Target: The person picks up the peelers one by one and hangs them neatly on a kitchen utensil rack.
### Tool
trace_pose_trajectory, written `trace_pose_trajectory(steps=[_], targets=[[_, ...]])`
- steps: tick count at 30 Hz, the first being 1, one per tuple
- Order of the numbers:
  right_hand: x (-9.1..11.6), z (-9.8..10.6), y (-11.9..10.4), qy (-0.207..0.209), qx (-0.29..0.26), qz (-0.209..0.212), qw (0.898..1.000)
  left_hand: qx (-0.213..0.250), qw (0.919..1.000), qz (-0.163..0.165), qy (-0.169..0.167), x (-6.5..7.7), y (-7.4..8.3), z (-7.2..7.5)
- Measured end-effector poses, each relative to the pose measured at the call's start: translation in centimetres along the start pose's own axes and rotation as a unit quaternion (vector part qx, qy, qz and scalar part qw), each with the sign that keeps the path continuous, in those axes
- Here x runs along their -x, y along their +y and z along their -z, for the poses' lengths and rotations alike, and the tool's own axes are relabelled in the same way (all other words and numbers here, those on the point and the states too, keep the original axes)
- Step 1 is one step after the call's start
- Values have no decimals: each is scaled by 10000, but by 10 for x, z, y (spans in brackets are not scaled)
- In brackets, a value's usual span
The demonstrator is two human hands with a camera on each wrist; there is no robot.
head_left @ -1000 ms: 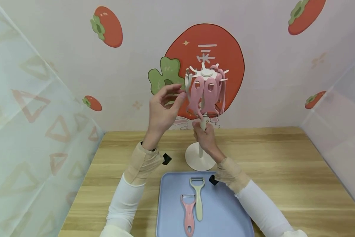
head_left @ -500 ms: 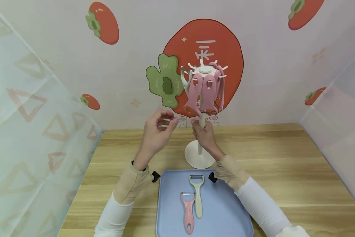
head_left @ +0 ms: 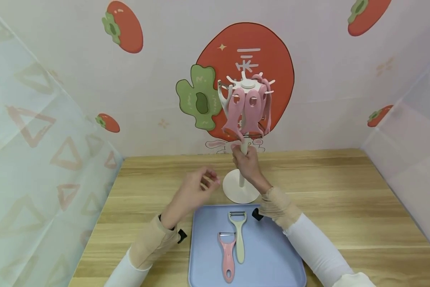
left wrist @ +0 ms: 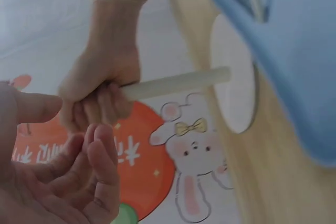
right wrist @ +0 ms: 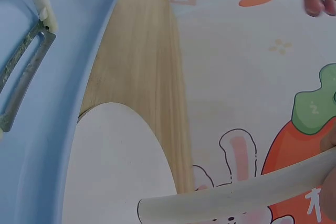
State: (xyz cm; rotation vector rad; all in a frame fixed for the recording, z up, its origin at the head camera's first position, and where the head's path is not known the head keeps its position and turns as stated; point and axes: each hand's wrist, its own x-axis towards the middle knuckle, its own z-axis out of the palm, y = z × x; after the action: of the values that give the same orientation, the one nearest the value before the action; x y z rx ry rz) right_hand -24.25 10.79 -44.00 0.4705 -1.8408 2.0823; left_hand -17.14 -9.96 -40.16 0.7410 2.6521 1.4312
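My right hand (head_left: 248, 162) grips the pole (left wrist: 176, 83) of a white rack, whose round base (head_left: 236, 191) stands behind the tray. Several pink peelers (head_left: 252, 113) and one white peeler (head_left: 224, 99) hang from the hooks of the rack's top (head_left: 248, 83). My left hand (head_left: 197, 187) holds nothing; its fingers are loosely bent, left of the pole and above the tray's back left corner. A pink peeler (head_left: 228, 261) and a pale green peeler (head_left: 240, 239) lie side by side on the blue tray (head_left: 275, 255). The right wrist view shows the green peeler's blade (right wrist: 26, 72) close up.
The wooden table (head_left: 329, 191) reaches back to a wall printed with persimmons and a rabbit (left wrist: 194, 153). Patterned side panels (head_left: 50, 159) border the table left and right.
My left hand has come down from beside the hanging white peeler to just over the table, near the tray. The right hand keeps its grip on the pole.
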Motion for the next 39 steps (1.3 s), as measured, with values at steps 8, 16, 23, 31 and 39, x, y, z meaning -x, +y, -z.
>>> trace_pose_trajectory(steps=[8, 16, 23, 31, 39], targets=[[1, -2, 1, -150, -76, 126, 9998, -303, 9974, 71, -652, 27, -11, -17], [3, -3, 2, -69, -34, 46, 10000, -863, 9901, 368, -1047, 44, -18, -30], [0, 0, 2, -42, -16, 142, 9999, -1367, 9727, 736, -1724, 62, -12, -42], [-1, 0, 1, -50, 27, 150, 9999, -1781, 9596, 1008, -1929, 78, -11, -56], [-1, 2, 2, -46, 57, 75, 9999, -2015, 9525, 1177, -1958, 85, -9, -68]])
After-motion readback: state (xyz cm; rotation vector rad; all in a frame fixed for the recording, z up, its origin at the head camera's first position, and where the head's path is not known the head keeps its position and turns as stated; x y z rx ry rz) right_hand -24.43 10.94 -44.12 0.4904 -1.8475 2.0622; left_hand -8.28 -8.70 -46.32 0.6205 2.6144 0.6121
